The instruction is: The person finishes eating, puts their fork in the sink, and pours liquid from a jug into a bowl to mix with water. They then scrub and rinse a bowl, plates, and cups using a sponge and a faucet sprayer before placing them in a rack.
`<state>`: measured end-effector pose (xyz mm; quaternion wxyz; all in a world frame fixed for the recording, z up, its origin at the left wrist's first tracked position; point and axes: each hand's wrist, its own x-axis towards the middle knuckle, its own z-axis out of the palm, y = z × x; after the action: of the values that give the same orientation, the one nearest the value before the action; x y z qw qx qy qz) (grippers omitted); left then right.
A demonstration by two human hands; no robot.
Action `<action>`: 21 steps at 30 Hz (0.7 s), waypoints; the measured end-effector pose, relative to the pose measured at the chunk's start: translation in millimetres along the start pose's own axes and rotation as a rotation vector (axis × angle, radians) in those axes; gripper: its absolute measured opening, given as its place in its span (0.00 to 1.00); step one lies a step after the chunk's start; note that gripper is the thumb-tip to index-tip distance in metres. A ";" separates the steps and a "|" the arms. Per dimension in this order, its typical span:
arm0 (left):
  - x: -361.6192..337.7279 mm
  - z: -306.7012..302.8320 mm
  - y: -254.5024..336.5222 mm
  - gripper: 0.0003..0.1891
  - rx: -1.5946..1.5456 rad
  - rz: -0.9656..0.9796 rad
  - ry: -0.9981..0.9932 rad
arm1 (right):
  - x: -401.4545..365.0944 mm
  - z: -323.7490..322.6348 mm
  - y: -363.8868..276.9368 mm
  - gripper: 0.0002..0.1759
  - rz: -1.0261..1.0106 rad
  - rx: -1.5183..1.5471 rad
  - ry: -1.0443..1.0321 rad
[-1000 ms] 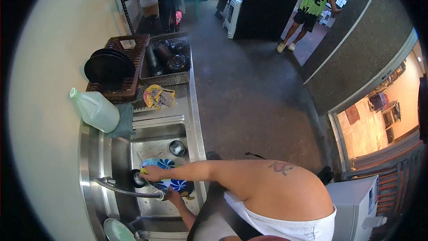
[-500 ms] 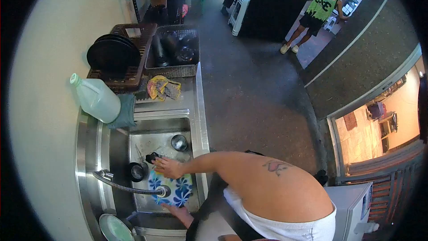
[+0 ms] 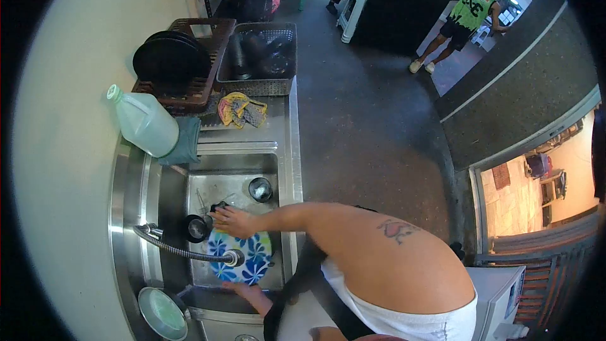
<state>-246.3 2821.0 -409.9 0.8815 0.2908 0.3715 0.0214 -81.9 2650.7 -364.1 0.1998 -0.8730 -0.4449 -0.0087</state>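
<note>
A round plate with a blue and white flower pattern (image 3: 249, 259) stands tilted in the steel sink (image 3: 287, 177). My right hand (image 3: 232, 221) rests on its upper rim, and a bit of yellow sponge (image 3: 212, 217) shows at the fingertips. My left hand (image 3: 245, 291) grips the plate's lower rim from below. The flexible faucet hose (image 3: 180, 251) ends in a spray head just above the plate's face.
A black cup (image 3: 197, 228) and a metal cup (image 3: 260, 189) sit in the sink. A plastic jug (image 3: 145, 125), rags (image 3: 241, 110), a rack of black plates (image 3: 170, 62) and a basket of dark cups (image 3: 260, 50) line the counter. A person in a green shirt (image 3: 470, 16) stands far off.
The plate has turned from lying across the sink to facing up under the spray head. My right hand moved from the left rim to the upper rim.
</note>
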 end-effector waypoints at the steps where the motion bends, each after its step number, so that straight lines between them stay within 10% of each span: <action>1: -0.9 15.2 -7.7 0.39 0.042 -0.011 -0.010 | 7.4 -14.1 -7.4 0.35 0.037 -0.229 0.048; 4: -13.5 59.9 -8.2 0.39 0.141 -0.068 0.131 | 30.1 19.8 -44.0 0.30 0.161 0.368 0.281; 6: -5.1 58.0 -5.3 0.38 0.142 -0.063 0.095 | 2.2 -19.4 -77.8 0.26 -0.164 0.342 0.129; 8: 3.0 46.3 2.9 0.38 0.131 -0.028 0.027 | -20.2 -93.5 -106.5 0.23 0.292 1.036 -0.150; 10: 0.4 28.8 14.7 0.38 0.124 0.030 0.014 | -25.4 -45.8 -70.5 0.19 -0.271 0.274 -0.498; 11: -4.2 24.0 21.8 0.38 0.120 0.054 0.023 | -37.4 -8.0 -35.1 0.16 -0.620 -0.344 -0.127; 13: -17.8 28.0 28.0 0.38 0.100 0.072 0.046 | -4.7 -15.5 1.7 0.24 0.058 0.491 -0.259; 16: -20.3 37.8 7.3 0.35 0.045 0.003 0.044 | 16.8 -10.6 -2.6 0.35 -0.037 -0.131 0.020; 21: -10.0 51.8 1.9 0.31 -0.050 0.000 0.064 | 8.9 5.7 -75.5 0.40 -0.173 0.282 -0.077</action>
<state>-218.7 2794.3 -373.8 0.8762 0.2678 0.3987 0.0397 -136.3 2699.2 -341.9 0.3015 -0.7943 -0.5228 0.0702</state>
